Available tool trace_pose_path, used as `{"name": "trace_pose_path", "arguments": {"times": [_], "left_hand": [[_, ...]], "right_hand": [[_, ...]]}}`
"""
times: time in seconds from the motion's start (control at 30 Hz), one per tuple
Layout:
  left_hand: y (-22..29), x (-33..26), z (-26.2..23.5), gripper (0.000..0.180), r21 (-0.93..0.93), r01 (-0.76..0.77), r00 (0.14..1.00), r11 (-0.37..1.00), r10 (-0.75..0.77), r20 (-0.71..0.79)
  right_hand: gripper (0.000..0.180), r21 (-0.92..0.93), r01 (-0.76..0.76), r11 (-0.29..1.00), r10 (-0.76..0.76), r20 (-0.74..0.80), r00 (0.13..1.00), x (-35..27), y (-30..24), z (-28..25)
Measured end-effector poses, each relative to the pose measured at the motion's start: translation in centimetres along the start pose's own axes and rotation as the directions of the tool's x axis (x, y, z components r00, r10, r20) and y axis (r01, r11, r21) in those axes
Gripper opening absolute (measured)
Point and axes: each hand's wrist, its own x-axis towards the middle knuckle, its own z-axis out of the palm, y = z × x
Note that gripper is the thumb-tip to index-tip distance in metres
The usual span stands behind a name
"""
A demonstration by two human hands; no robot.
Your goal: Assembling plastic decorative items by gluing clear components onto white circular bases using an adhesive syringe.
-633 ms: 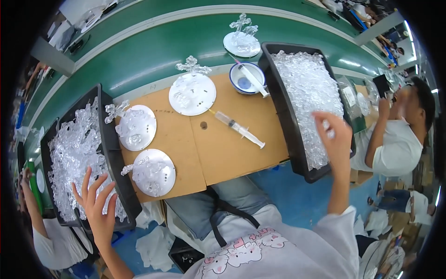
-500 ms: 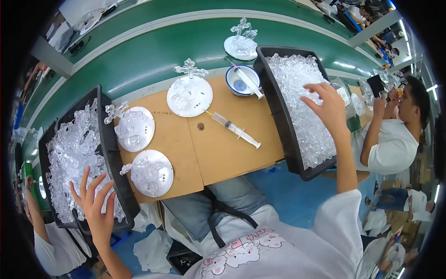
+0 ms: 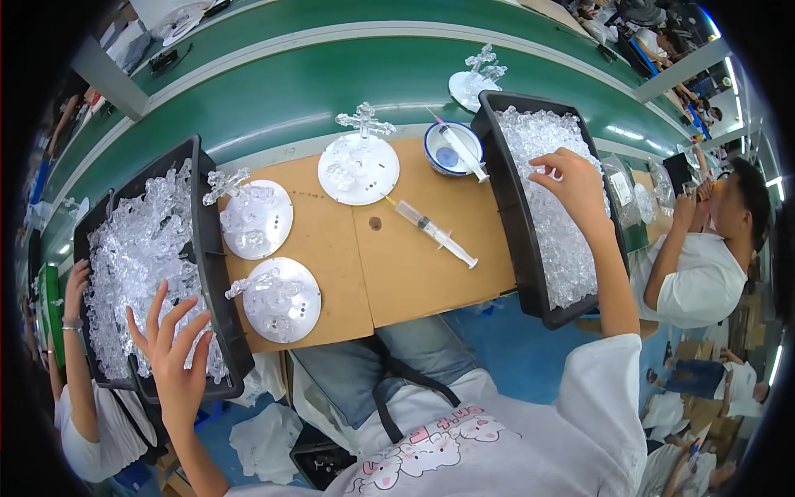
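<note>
My left hand (image 3: 170, 352) hovers with fingers spread over the near end of the left black tray (image 3: 217, 273), which is heaped with clear plastic pieces (image 3: 137, 257). It holds nothing. My right hand (image 3: 574, 184) reaches into the right black tray (image 3: 515, 224), fingertips curled down onto the clear plastic pieces (image 3: 563, 248) there. Whether it grips one is hidden. Between the trays lies a brown board (image 3: 414, 273) with three white round discs (image 3: 277, 300) (image 3: 257, 219) (image 3: 358, 168), each carrying clear crystal parts. A syringe (image 3: 435, 233) lies on the board.
A blue-and-white bowl (image 3: 451, 149) with a second syringe stands at the board's far edge. Behind runs a green conveyor (image 3: 290, 91) carrying another disc (image 3: 474, 83). One person sits at my right and another at my left, with a hand on the left tray.
My right hand has moved from the near part of the right tray toward its far end and lowered onto the pieces. My left hand has stayed spread over the left tray.
</note>
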Motion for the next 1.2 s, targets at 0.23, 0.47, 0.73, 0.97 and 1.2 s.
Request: {"name": "trace_pose_path", "arguments": {"times": [0.23, 0.47, 0.73, 0.97, 1.2], "left_hand": [[0.5, 1.3, 0.0, 0.026, -0.036, -0.007, 1.0, 0.999, 0.008, 0.02], [0.7, 2.7, 0.1, 0.028, -0.088, -0.052, 0.998, 0.995, 0.054, 0.011], [-1.2, 8.5, 1.6, 0.02, -0.136, -0.158, 0.986, 0.978, 0.15, -0.068], [-2.8, 11.5, 4.2, 0.019, -0.065, -0.237, 0.958, 0.969, 0.223, -0.181], [-4.4, 11.5, 6.6, 0.02, -0.095, -0.203, 0.961, 0.975, 0.18, -0.211]], "right_hand": [[0.02, 0.37, -0.082, 0.926, 0.155, -0.172, 0.973, -0.8, 0.3, -1.3], [0.02, 0.825, -0.143, 0.546, 0.129, 0.087, 0.988, -0.7, -7.9, -0.7], [0.02, 0.882, -0.057, 0.468, -0.27, 0.204, 0.941, 0.1, -20.8, 8.6], [0.022, 0.896, -0.237, 0.376, -0.209, 0.331, 0.92, 4.9, -26.8, 13.1], [0.016, 0.655, 0.446, 0.61, -0.483, -0.14, 0.865, 6.5, -27.2, 15.8]]}}
